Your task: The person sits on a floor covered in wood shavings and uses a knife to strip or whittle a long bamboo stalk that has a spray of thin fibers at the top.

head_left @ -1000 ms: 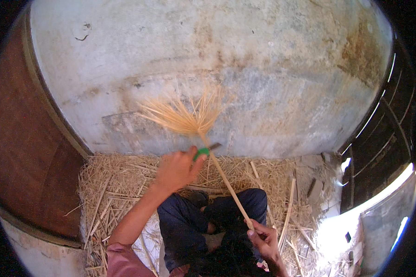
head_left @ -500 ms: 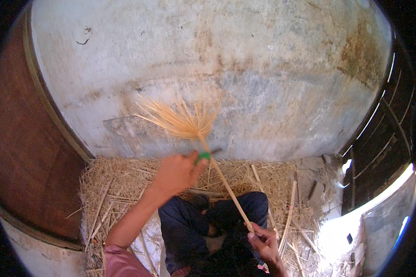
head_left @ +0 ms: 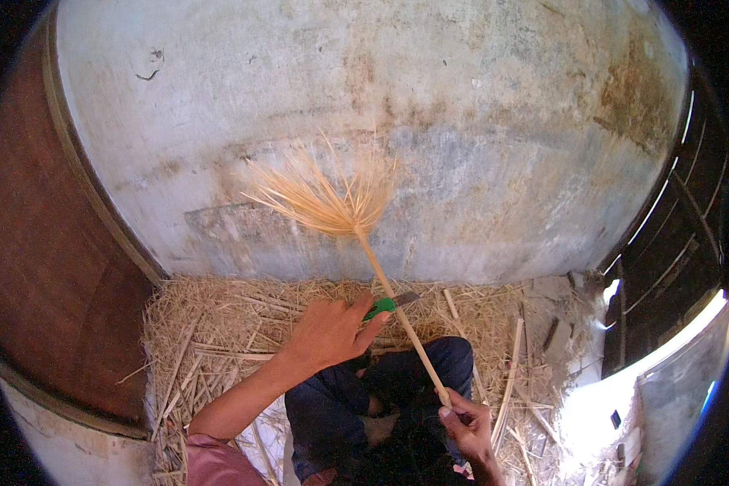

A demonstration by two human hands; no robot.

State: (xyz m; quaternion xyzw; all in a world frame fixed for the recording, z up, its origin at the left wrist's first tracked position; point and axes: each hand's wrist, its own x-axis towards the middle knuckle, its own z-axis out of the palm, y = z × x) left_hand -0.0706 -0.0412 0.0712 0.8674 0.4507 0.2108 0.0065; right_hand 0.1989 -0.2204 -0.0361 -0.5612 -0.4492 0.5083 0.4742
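One pale stick (head_left: pixel 419 346), slanting above dark-trousered legs (head_left: pixel 320 405), far end fanned into strips (head_left: pixel 324 206) before stained wall (head_left: pixel 478 81); near end pinched in closed fingers of right hand (head_left: pixel 469 427). One green-handled knife (head_left: pixel 381 309), gripped in curled fingers of left hand (head_left: pixel 326 332), blade (head_left: pixel 408 299) crossing stick.

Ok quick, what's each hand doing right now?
Left hand: closed, holding a green-handled knife, its blade at the stick.
Right hand: closed, holding the stick's lower end.

There are two hands (head_left: pixel 328 330) (head_left: pixel 468 426), one knife (head_left: pixel 383 306), one stick (head_left: pixel 420 350).
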